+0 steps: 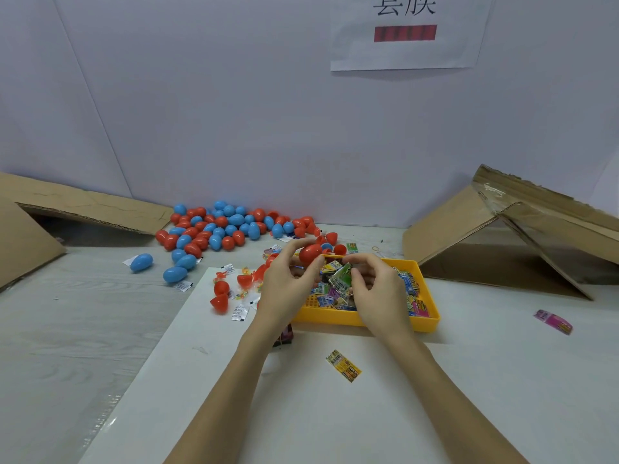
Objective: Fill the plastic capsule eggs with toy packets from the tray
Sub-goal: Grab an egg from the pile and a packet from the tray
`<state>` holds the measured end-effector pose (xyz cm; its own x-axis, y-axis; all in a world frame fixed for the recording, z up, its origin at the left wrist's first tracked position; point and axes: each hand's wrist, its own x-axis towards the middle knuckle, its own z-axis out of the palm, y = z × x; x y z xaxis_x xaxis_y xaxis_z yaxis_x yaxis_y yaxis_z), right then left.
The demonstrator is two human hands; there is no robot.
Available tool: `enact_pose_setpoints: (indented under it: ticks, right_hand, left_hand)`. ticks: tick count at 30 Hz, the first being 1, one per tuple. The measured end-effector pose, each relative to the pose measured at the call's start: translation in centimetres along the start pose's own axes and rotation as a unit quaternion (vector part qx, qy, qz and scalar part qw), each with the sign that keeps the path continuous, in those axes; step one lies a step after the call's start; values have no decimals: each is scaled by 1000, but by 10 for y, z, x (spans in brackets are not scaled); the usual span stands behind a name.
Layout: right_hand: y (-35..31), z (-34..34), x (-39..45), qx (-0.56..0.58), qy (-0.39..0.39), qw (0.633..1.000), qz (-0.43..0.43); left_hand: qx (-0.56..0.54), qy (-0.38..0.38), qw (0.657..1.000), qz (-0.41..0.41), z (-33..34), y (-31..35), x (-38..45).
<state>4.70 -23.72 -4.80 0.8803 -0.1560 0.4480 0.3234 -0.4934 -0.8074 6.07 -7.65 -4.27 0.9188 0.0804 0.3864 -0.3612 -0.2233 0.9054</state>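
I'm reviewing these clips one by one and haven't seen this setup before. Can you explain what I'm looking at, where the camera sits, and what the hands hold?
There is no machine here: a person works with bare hands, filmed by one wide-angle camera worn on the head, looking forward and down. The left hand holds a red capsule egg. The right hand pinches a green toy packet above the yellow tray, which holds many more packets. A pile of red and blue eggs lies further back. A few red egg halves lie left of the tray, and a loose yellow packet lies in front of it. Folded cardboard stands at both sides.
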Motion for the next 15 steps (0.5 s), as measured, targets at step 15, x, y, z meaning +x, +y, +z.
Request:
enact_pose_setpoints:
  ticks: [15]
  right_hand:
    - [0, -3, 3, 7, -49, 999, 17]
  left_hand:
    - [63, -62, 992, 87, 0, 0, -4]
